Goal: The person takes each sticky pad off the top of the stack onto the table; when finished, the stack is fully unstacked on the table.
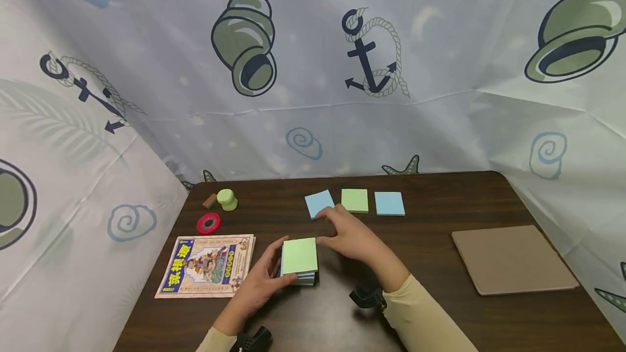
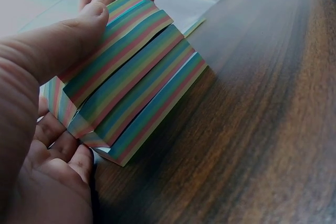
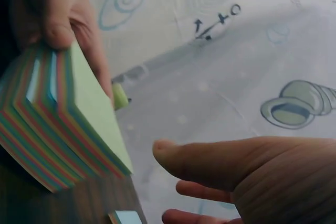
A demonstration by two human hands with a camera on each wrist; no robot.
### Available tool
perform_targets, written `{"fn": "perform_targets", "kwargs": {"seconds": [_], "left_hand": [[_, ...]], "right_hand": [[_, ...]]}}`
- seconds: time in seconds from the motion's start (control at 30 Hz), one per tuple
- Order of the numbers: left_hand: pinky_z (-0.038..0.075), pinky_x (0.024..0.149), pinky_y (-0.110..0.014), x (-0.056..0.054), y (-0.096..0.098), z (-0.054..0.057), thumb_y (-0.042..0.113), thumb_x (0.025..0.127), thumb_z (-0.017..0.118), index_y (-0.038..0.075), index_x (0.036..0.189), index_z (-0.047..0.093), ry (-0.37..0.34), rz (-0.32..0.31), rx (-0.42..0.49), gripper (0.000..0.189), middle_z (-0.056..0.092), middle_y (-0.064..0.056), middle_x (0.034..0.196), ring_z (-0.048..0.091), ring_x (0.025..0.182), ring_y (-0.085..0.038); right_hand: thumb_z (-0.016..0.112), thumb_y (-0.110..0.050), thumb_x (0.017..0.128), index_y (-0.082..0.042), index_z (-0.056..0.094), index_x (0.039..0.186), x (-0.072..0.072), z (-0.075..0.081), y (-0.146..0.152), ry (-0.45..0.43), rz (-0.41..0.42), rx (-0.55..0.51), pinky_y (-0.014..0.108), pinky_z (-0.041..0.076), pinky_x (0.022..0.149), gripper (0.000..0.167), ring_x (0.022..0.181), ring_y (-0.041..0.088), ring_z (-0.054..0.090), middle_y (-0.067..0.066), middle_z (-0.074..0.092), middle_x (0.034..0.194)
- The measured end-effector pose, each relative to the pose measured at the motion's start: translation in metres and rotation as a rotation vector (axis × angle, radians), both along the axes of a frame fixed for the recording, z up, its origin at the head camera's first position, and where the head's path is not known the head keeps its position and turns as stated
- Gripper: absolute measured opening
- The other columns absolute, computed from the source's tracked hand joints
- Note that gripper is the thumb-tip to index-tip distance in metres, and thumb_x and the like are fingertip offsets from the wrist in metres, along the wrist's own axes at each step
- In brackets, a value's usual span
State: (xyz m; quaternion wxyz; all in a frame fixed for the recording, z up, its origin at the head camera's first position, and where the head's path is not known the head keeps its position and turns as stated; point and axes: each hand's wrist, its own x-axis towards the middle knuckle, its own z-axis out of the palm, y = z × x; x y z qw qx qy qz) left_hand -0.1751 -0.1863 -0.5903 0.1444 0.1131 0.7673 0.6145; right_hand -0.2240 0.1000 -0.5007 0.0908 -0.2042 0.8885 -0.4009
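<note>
My left hand (image 1: 266, 275) grips a stack of sticky note pads (image 1: 300, 257) at its left side, thumb across the near side and fingers round the far side. A light green pad tops the stack, and the pads' edges show coloured stripes in the left wrist view. My right hand (image 1: 351, 233) is just right of the stack, thumb and fingers spread with nothing between them. Its fingertips reach near a tilted blue sticky note pad (image 1: 319, 203); whether they touch it I cannot tell. Beside that lie a green pad (image 1: 354, 200) and another blue pad (image 1: 389, 203).
On the left lies a booklet (image 1: 205, 266) with an illustrated cover. Behind it are a red ring-shaped roll (image 1: 208, 224), a green knobbed object (image 1: 227, 200) and a small brown block (image 1: 210, 201). A flat tan board (image 1: 513, 259) lies at the right of the dark wooden table (image 1: 415, 254).
</note>
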Motion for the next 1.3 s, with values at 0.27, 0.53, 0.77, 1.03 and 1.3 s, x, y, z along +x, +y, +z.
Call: {"fn": "perform_targets", "kwargs": {"seconds": [0.27,0.53,0.77,1.03,1.3], "left_hand": [[0.027,0.132,-0.033,-0.001,-0.001,-0.002,0.023,0.093,0.089,0.022,0.170,0.032,-0.022,0.010,-0.002,0.096,0.038,-0.004,0.175,0.030,0.166,-0.024],[0.024,0.132,-0.041,0.000,0.000,-0.001,0.021,0.094,0.088,0.018,0.171,0.029,-0.016,0.008,0.010,0.097,0.034,-0.009,0.176,0.029,0.167,-0.032],[0.025,0.132,-0.037,0.001,0.000,-0.001,0.019,0.096,0.086,0.017,0.172,0.026,-0.030,-0.016,0.038,0.097,0.028,-0.012,0.178,0.023,0.168,-0.034],[0.035,0.119,-0.011,0.000,0.002,0.000,0.021,0.097,0.085,0.021,0.170,0.031,-0.015,-0.038,0.038,0.091,0.034,-0.012,0.175,0.026,0.167,-0.035],[0.028,0.132,-0.038,0.000,0.001,-0.001,0.022,0.095,0.087,0.026,0.168,0.033,-0.020,-0.002,0.016,0.091,0.034,-0.009,0.176,0.026,0.168,-0.033]], "right_hand": [[0.086,-0.041,0.095,-0.019,0.059,0.149,0.006,-0.006,-0.012,0.013,0.122,0.066,0.048,0.057,0.099,0.064,0.121,0.026,0.066,0.013,0.059,0.140],[0.090,-0.051,0.088,-0.017,0.056,0.156,0.007,-0.013,-0.020,-0.025,0.153,0.154,0.037,0.053,0.089,0.083,0.098,0.015,0.059,0.003,0.053,0.126],[0.092,-0.044,0.088,-0.018,0.066,0.137,0.005,-0.021,-0.021,-0.066,0.194,0.072,0.038,0.052,0.095,0.062,0.107,0.022,0.062,-0.001,0.058,0.122],[0.088,-0.035,0.094,-0.029,0.061,0.135,-0.006,-0.057,-0.009,-0.165,0.276,-0.186,0.029,0.053,0.081,0.050,0.096,0.021,0.058,0.003,0.052,0.120],[0.087,-0.026,0.096,-0.030,0.060,0.144,-0.009,-0.085,-0.010,-0.120,0.301,-0.398,0.023,0.050,0.072,0.055,0.088,0.022,0.054,0.005,0.052,0.123]]}}
